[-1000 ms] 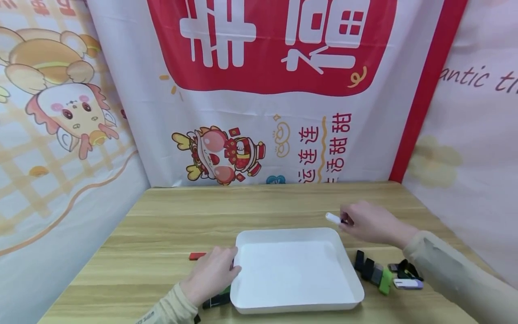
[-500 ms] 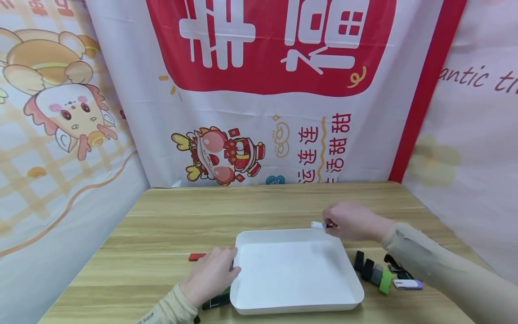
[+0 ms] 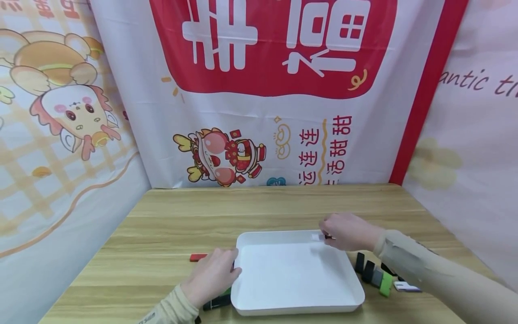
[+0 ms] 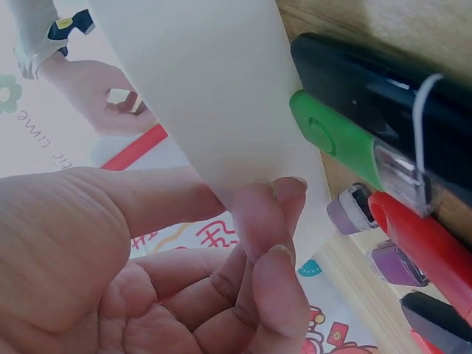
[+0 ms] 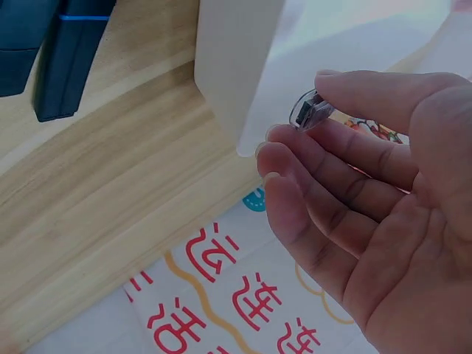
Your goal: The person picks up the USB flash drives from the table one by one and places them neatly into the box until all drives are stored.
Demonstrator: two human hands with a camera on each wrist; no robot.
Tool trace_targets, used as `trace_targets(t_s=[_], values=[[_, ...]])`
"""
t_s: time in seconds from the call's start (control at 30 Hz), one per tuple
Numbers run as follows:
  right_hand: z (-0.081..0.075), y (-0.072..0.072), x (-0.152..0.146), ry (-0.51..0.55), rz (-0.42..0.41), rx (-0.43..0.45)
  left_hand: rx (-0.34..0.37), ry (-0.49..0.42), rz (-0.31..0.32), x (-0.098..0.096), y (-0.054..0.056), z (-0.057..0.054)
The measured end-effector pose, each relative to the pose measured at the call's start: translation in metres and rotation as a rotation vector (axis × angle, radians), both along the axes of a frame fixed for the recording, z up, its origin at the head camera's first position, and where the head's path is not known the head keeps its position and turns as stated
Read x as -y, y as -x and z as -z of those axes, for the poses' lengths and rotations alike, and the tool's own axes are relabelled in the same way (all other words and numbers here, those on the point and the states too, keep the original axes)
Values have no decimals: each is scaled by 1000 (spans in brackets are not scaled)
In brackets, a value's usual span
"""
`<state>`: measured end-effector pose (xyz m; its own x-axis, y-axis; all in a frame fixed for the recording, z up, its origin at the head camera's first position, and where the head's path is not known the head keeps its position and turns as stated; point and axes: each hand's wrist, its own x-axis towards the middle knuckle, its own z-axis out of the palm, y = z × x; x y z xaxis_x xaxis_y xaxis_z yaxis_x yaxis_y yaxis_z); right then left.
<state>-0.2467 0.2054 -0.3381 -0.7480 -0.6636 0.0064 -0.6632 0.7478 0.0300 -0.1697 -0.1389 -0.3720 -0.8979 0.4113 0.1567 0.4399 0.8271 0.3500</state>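
A shallow white tray [image 3: 297, 310] rests on the wooden table in the head view. My left hand [image 3: 214, 274] grips its left rim, and the left wrist view shows thumb and fingertips pinching the tray wall. Over the tray's far right corner, my right hand [image 3: 352, 231] pinches a small white USB flash drive [image 3: 317, 237] between thumb and fingers. Seen from the right wrist, the clear end of that flash drive juts from the fingertips; the rest of it is hidden by the hand.
Left of the tray lie a red flash drive [image 4: 420, 236], a green flash drive [image 4: 332, 136] and a black one [image 4: 361, 96]. Several more sit at its right, including a black one [image 3: 359, 262], a green one [image 3: 386, 284] and a white-and-purple one [image 3: 408, 286]. A printed cloth [image 3: 267, 108] hangs behind.
My right hand has carried the flash drive leftward and then slightly nearer, from beyond the tray's far right corner to over it. My left hand keeps its grip on the rim.
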Motion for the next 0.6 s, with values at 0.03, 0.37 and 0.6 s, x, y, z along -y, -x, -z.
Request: trace_targets(t_s=[0.03,0.37,0.6], values=[[0,0,0,-7,7,5,1,2,-2,0,0,0],[10,2,3,-76,71,12,-4,11,-4,-1,0,-1],[20,4,3,-141,24,-103,-51,-2,16,1,-2,0]])
